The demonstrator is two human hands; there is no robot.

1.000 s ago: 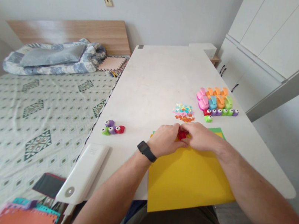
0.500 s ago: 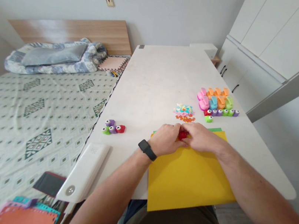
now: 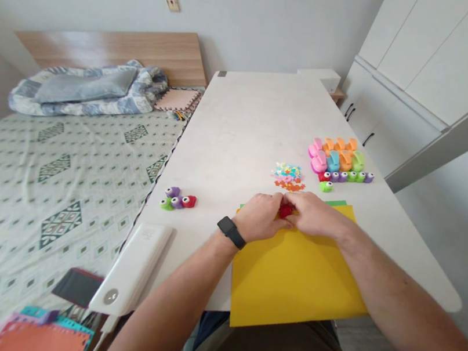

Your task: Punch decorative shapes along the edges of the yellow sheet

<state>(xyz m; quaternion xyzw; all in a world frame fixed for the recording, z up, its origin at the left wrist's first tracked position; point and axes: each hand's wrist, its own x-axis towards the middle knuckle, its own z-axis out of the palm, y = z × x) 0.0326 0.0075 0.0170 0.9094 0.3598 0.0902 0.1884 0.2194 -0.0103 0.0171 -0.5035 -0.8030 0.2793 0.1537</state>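
Observation:
A small red paper punch [image 3: 285,211] sits at the far edge of the yellow paper [image 3: 299,285], mostly hidden by fingers. My left hand [image 3: 259,217], with a black watch on its wrist, closes on the punch from the left. From the right, my right hand [image 3: 316,214] closes on it too, with the thumb at its near side. Green paper [image 3: 336,203] peeks out beneath the yellow sheet. Just beyond my hands lie small cut paper shapes [image 3: 289,177] in blue, yellow, pink and orange.
Several larger pink, orange, blue and green punches [image 3: 334,155] stand at the right, with a row of small eye-shaped punches [image 3: 343,176] before them. More small punches [image 3: 176,200] sit at the left. A white power strip-like device [image 3: 135,266] lies on the table's [image 3: 242,118] left edge.
Both hands stay closed at the red punch, with only a very slight shift of the fingers. The camera view has moved a little; everything else lies as before.

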